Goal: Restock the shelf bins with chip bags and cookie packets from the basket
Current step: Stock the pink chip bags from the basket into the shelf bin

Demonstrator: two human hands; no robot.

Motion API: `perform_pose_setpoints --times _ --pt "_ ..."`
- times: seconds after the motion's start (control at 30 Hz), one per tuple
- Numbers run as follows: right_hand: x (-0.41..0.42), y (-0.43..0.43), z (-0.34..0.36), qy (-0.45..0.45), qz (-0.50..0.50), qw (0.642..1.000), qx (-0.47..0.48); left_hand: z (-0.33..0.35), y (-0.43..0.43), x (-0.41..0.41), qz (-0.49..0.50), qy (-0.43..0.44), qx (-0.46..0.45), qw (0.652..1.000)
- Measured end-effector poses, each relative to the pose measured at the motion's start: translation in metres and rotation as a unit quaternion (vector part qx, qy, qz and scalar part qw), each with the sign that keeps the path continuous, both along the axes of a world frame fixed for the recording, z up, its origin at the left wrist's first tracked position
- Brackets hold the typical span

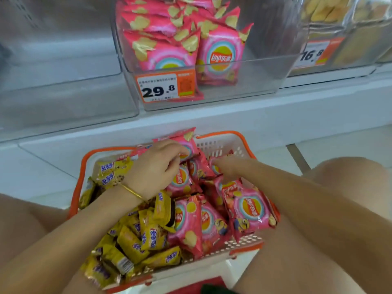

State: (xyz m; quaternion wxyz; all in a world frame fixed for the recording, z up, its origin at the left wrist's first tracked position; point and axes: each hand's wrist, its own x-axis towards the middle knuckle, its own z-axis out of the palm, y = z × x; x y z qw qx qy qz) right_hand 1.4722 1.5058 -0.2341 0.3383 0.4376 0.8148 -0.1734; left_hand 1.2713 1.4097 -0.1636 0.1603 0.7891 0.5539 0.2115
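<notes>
Near the far basket rim [220, 133], pink chip bag [189, 142] in left hand [154, 166].

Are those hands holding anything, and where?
The left hand pinches a pink chip bag by its lower edge. The right hand lies among other chip bags; its grip cannot be told.

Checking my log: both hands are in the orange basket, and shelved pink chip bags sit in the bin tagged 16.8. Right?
No: head view shows the pink chip bags in the bin tagged 29.8. The left hand and right hand are in the orange basket.
</notes>
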Motion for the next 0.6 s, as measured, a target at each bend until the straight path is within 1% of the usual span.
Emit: perform_pose_setpoints --times 0.1,0.2,0.3,0.37,0.47,0.53,0.6 --pt "0.015 -0.001 -0.021 -0.027 -0.003 0.999 -0.033 -0.005 -0.001 0.001 0.003 0.005 -0.002 1.000" --pt "0.013 -0.001 -0.024 -0.059 0.053 0.997 -0.009 -0.008 0.001 0.002 0.013 0.004 -0.010 1.000" --pt "0.011 0.005 -0.006 -0.042 0.086 0.995 0.023 -0.010 0.005 0.006 0.019 -0.015 -0.026 0.999" --pt "0.013 0.009 0.019 -0.008 0.082 0.995 0.055 -0.008 0.007 0.012 0.026 -0.026 -0.052 0.998" --pt "0.020 0.014 0.058 0.075 0.038 0.990 0.113 -0.006 0.013 0.022 0.037 -0.043 -0.113 0.992" --pt "0.023 0.015 0.083 0.152 0.001 0.981 0.120 -0.001 0.020 0.030 0.031 -0.074 -0.146 0.986" --pt "0.026 0.013 0.108 0.226 -0.019 0.966 0.123 0.011 0.028 0.042 0.027 -0.111 -0.159 0.981"
